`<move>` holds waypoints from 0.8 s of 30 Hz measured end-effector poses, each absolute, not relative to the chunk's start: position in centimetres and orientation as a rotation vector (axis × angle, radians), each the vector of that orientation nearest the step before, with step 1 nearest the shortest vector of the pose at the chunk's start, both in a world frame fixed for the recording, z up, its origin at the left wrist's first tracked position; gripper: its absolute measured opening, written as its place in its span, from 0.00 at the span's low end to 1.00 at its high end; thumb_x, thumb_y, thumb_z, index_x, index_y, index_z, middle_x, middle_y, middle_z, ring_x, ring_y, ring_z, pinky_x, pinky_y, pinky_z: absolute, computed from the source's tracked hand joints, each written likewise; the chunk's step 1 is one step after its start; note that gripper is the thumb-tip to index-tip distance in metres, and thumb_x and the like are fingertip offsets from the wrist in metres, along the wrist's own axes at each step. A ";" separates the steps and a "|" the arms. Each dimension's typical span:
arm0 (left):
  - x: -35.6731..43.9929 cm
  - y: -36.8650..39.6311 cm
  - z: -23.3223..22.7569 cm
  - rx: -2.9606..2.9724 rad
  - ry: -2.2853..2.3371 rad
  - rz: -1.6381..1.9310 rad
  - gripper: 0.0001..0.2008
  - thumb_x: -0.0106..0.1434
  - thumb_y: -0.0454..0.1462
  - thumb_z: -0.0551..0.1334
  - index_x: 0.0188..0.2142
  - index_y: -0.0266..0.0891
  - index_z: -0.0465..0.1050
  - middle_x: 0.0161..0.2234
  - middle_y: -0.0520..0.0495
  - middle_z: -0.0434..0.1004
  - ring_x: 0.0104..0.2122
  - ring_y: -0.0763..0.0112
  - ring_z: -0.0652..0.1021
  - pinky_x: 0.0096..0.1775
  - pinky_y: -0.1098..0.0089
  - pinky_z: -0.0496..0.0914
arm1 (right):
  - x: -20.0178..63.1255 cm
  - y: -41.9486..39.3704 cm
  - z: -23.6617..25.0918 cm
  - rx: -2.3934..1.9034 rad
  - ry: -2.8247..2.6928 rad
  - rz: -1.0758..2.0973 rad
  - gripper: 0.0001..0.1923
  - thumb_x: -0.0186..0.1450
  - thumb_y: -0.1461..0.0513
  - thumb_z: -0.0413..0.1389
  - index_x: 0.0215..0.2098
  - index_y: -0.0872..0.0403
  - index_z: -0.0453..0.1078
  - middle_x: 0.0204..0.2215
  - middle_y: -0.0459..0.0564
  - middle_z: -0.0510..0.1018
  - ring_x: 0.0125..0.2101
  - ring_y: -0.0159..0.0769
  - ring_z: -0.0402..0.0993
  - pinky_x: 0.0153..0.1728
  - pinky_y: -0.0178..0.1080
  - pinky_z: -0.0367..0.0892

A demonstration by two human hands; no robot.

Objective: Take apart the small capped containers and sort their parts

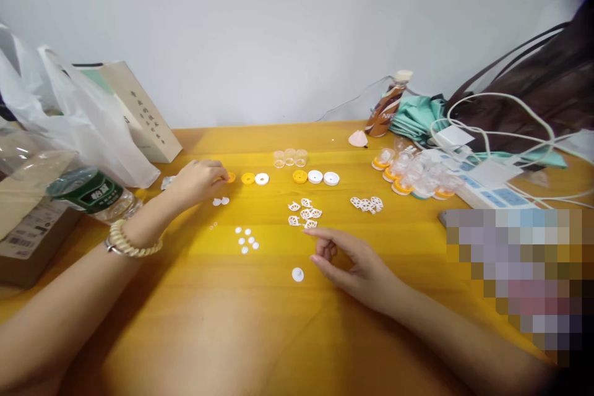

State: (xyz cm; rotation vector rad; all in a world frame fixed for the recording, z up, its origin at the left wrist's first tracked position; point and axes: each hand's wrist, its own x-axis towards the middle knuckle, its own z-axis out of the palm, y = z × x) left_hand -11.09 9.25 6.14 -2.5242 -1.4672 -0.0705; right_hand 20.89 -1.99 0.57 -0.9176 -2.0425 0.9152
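Observation:
My left hand (202,180) reaches to the far left of the table, its fingers pinched at the edge of an orange ring (231,177) that they partly hide. Beside that ring lie another orange ring (248,179) and a white ring (262,179). Two small white discs (225,201) rest just below the hand. My right hand (348,260) hovers over the table with nothing in it, thumb and index finger apart, the other fingers curled. Near its fingertips are several white spoked pieces (306,213) and a single white disc with a peg (297,275).
Small white discs (242,241), clear cups (290,158), round bases (315,177) and more spoked pieces (366,204) lie in groups. Clear-topped assemblies (417,173), a power strip (492,185) and a drink bottle (388,105) stand right. A water bottle (95,192) and carton (28,241) stand left.

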 end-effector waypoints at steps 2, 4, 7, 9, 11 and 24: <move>-11.2 9.8 5.5 -2.531 -1.475 -0.061 0.11 0.63 0.37 0.54 0.36 0.39 0.75 0.36 0.46 0.76 0.32 0.67 0.76 0.34 0.70 0.65 | 21.0 -1.9 0.5 -0.907 -2.050 0.909 0.16 0.64 0.63 0.51 0.51 0.53 0.63 0.29 0.46 0.69 0.27 0.29 0.67 0.31 0.34 0.68; -11.2 10.1 4.9 -2.536 -1.471 -0.069 0.11 0.63 0.36 0.54 0.36 0.39 0.75 0.36 0.46 0.76 0.33 0.66 0.76 0.34 0.71 0.65 | 21.0 -1.9 0.5 -0.900 -2.056 0.907 0.16 0.64 0.63 0.51 0.51 0.53 0.62 0.29 0.46 0.69 0.27 0.29 0.67 0.30 0.33 0.68; -11.0 10.4 4.6 -2.560 -1.448 -0.067 0.11 0.63 0.36 0.54 0.37 0.39 0.75 0.37 0.46 0.77 0.35 0.65 0.76 0.34 0.70 0.65 | 21.1 -1.8 0.5 -0.885 -2.059 0.882 0.15 0.64 0.65 0.51 0.50 0.51 0.63 0.29 0.45 0.69 0.27 0.28 0.67 0.31 0.33 0.67; -10.8 10.3 4.7 -2.574 -1.426 -0.087 0.11 0.63 0.35 0.54 0.38 0.39 0.75 0.38 0.46 0.77 0.37 0.64 0.76 0.36 0.69 0.66 | 21.2 -1.8 0.4 -0.875 -2.057 0.857 0.15 0.64 0.66 0.50 0.49 0.50 0.63 0.29 0.44 0.69 0.28 0.28 0.67 0.31 0.32 0.67; -10.4 9.8 5.0 -2.576 -1.414 -0.154 0.11 0.64 0.35 0.54 0.39 0.38 0.75 0.39 0.45 0.77 0.38 0.64 0.75 0.38 0.68 0.66 | 21.2 -1.7 0.4 -0.871 -2.054 0.841 0.15 0.64 0.67 0.50 0.48 0.50 0.64 0.29 0.44 0.70 0.29 0.28 0.67 0.32 0.32 0.67; -3.6 -0.2 4.8 -2.923 -0.993 -0.533 0.09 0.66 0.34 0.52 0.40 0.37 0.71 0.36 0.46 0.75 0.34 0.69 0.74 0.36 0.68 0.66 | 20.0 -2.4 -0.1 -0.832 -2.349 0.722 0.06 0.60 0.63 0.56 0.37 0.54 0.68 0.30 0.48 0.73 0.31 0.32 0.69 0.33 0.34 0.65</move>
